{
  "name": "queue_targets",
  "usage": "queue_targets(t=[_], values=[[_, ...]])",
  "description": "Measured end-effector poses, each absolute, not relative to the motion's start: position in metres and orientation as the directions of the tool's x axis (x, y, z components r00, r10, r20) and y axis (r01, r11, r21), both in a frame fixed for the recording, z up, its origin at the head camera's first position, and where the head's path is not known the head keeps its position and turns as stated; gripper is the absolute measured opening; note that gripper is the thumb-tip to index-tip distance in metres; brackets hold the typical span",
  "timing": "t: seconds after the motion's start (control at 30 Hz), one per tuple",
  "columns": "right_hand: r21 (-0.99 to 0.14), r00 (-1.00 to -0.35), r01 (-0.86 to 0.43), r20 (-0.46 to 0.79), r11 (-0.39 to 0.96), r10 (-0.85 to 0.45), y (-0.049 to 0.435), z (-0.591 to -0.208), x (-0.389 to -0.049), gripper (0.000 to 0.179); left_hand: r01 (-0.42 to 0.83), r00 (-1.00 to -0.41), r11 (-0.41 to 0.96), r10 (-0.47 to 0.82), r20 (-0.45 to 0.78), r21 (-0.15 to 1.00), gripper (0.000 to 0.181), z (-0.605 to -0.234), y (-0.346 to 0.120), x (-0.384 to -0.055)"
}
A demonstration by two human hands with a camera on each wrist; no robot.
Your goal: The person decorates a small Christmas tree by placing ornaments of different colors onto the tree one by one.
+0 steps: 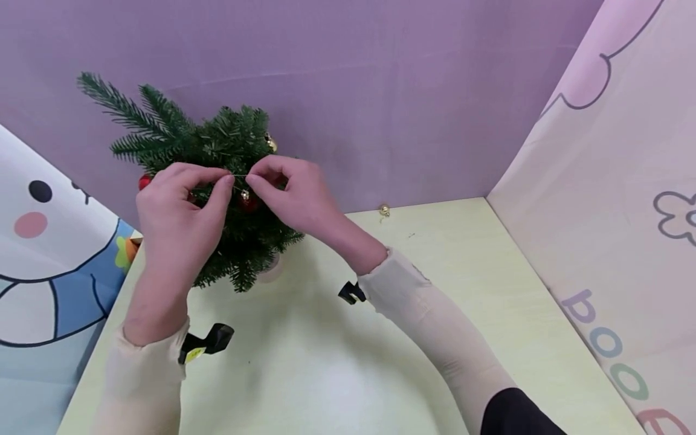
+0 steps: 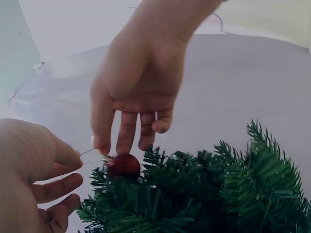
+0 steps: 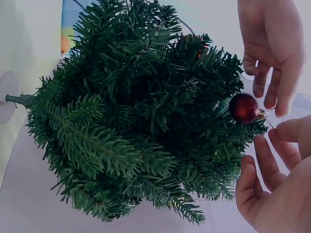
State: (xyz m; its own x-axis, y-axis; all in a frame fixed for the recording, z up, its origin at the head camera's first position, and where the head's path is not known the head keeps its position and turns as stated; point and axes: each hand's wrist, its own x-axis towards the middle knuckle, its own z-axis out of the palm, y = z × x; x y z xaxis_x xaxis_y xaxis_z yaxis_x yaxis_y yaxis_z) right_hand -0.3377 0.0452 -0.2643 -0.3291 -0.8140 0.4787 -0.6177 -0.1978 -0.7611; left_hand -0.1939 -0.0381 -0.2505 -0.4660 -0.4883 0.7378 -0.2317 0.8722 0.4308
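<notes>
My left hand (image 1: pixel 182 208) and right hand (image 1: pixel 301 193) face each other in front of a small artificial Christmas tree (image 1: pixel 217 136). Thumb and forefinger of each pinch a thin thread loop (image 1: pixel 240 176), stretched across a narrow gap. Just below it is a shiny red ball ornament (image 1: pixel 248 201) with a gold cap, the thread leading up from the cap. In the left wrist view the red ball (image 2: pixel 124 166) lies against the green needles, both hands close by. The right wrist view shows the same ball (image 3: pixel 244 108) at the end of a branch.
A gold ball ornament (image 1: pixel 272 145) hangs on the tree's right side, and another red one (image 1: pixel 144 182) on its left. On the pale table (image 1: pixel 337 362) a small gold ball (image 1: pixel 385 210) lies near the purple back wall (image 1: pixel 348 90). Printed cloth walls stand left and right.
</notes>
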Motion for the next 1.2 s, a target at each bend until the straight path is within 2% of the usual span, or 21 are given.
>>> queue_targets(t=[0.2,0.47,0.67,0.77,1.2], values=[[-0.758,-0.364,-0.643,0.429,-0.11,-0.827,0.034,-0.261,-0.341,0.016,-0.265,-0.397,0.865,-0.501,0.769,0.427,0.03,-0.253,-0.047,-0.205],[-0.768,-0.388,-0.64,0.34,-0.015,-0.857,0.024,-0.257,-0.344,0.017,-0.274,-0.374,0.832,-0.554,0.743,0.482,0.028,-0.254,-0.055,-0.212],[-0.792,-0.388,-0.61,0.277,0.02,-0.879,0.021,-0.261,-0.346,0.014,-0.335,-0.434,0.73,-0.681,0.59,0.595,0.031,-0.254,-0.055,-0.207],[-0.804,-0.376,-0.595,0.268,0.009,-0.887,0.022,-0.264,-0.346,0.013,-0.335,-0.471,0.71,-0.695,0.543,0.619,0.031,-0.255,-0.054,-0.203],[-0.806,-0.298,-0.59,0.267,-0.043,-0.916,0.029,-0.274,-0.35,0.014,-0.272,-0.535,0.758,-0.632,0.561,0.593,0.028,-0.266,-0.055,-0.196]])
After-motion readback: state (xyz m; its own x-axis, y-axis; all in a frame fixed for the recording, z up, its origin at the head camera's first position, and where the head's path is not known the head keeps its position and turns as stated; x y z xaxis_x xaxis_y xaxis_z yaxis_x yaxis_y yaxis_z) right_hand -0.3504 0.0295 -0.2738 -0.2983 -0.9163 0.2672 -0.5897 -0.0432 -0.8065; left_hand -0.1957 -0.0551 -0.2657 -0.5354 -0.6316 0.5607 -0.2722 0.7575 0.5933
